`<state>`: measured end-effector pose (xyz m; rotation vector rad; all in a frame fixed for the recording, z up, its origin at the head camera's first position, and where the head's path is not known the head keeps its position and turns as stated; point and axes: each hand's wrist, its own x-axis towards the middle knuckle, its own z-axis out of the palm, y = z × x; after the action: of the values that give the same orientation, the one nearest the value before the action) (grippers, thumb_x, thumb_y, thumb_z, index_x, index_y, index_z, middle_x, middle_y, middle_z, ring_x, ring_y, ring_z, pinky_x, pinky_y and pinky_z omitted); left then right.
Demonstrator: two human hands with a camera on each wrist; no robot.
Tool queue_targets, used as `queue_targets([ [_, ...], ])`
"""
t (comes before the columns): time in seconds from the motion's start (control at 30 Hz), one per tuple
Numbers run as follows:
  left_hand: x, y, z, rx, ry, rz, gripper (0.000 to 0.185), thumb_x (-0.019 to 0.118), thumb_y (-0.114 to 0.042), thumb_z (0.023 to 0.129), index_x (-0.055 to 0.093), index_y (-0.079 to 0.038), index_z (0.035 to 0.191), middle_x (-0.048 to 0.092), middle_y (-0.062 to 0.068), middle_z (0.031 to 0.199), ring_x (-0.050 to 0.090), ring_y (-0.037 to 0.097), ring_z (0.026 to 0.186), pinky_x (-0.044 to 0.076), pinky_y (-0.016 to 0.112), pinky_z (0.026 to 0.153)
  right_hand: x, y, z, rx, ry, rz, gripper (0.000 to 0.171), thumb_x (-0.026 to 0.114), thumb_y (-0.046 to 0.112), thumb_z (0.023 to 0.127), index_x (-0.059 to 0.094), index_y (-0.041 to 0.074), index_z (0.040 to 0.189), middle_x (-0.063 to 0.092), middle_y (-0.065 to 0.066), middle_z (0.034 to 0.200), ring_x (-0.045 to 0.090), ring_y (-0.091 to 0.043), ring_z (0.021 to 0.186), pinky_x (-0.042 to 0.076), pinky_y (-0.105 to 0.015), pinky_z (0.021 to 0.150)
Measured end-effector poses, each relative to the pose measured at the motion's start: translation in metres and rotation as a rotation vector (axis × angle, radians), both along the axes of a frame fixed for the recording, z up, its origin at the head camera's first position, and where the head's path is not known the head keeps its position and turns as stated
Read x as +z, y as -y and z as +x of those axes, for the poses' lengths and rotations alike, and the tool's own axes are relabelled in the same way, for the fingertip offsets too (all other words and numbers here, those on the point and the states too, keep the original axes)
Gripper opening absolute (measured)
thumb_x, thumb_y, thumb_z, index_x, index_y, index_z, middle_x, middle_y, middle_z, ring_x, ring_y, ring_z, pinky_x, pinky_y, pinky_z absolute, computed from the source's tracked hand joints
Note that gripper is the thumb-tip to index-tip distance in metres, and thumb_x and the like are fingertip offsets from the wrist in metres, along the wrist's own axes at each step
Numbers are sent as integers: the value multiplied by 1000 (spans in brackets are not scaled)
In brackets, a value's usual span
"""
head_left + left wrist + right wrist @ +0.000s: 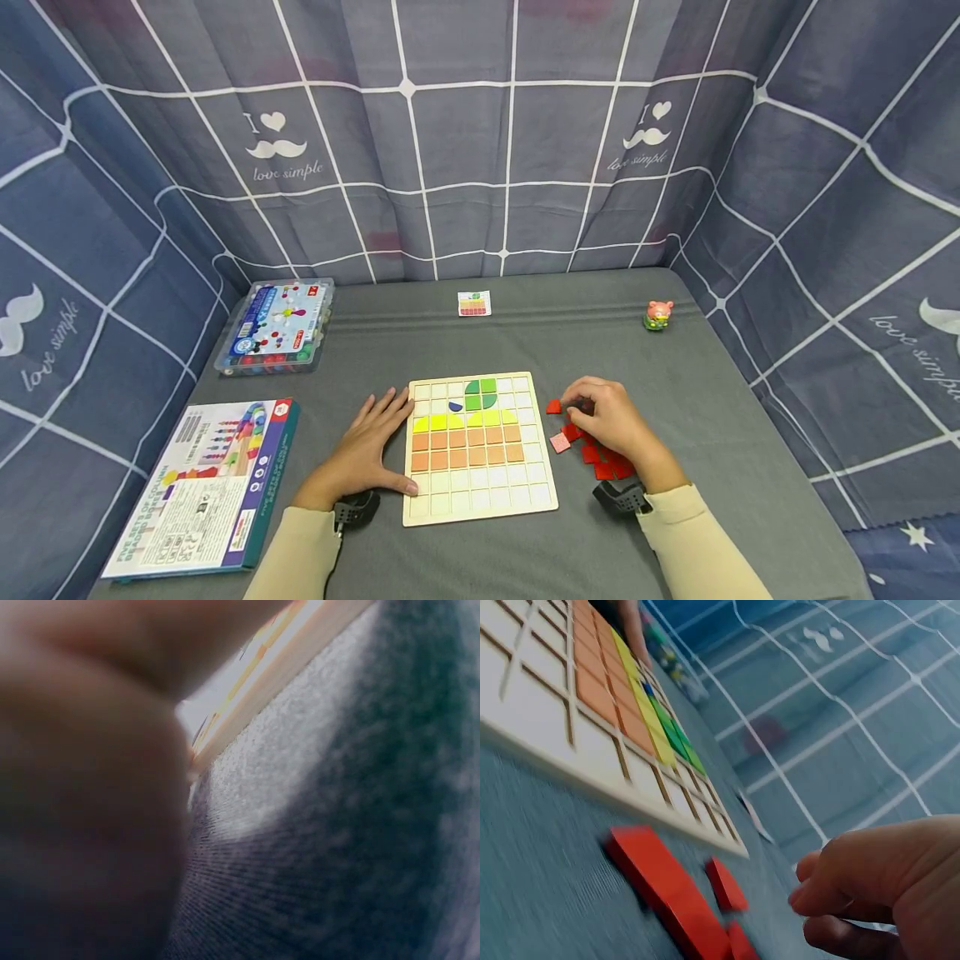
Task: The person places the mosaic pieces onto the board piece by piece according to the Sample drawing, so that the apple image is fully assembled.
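A square wooden grid board lies on the cloth, with orange squares, a row of yellow pieces, green pieces and a small blue half-round in its cells. My left hand rests spread at the board's left side, its thumb on the lower left edge and fingertips by the upper left edge. To the right of the board, my right hand hovers over loose red square tiles, fingers loosely bent. Nothing shows between its thumb and fingertips. A paler tile lies face-up nearby.
Behind the board lies a small pattern card. A pig figurine stands at back right. On the left are a clear plastic case of coloured parts and a flat toy box. Grid-patterned curtains enclose the table.
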<state>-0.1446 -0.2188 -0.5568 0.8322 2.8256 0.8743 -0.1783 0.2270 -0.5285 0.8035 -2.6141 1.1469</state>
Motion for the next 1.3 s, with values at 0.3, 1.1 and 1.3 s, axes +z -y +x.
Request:
queue_targets([
  [0.3,-2,0,0,4,-3,-6,140,89,-77,59,34,-5,165,24,14,172,14,38,158,1,56,126,-6,-28,-10,60,49,96,32,77,-12,75,78,9,99,71,4,106,66,-18,91,56,-35,74],
  [1.1,-4,1,1,13,6,-6,141,88,-79,58,34,-6,166,23,12,172,13,38,158,1,57,126,-10,-13,4,198,83,222,31,83,-3,78,79,18,99,67,11,105,61,-15,101,55,-43,90],
  [1.3,0,0,1,16,10,-2,141,90,-78,57,35,-6,165,24,12,172,13,37,158,2,58,126,-12,-12,3,178,29,183,28,83,-1,77,79,17,97,68,11,102,62,-13,97,54,-43,87],
])
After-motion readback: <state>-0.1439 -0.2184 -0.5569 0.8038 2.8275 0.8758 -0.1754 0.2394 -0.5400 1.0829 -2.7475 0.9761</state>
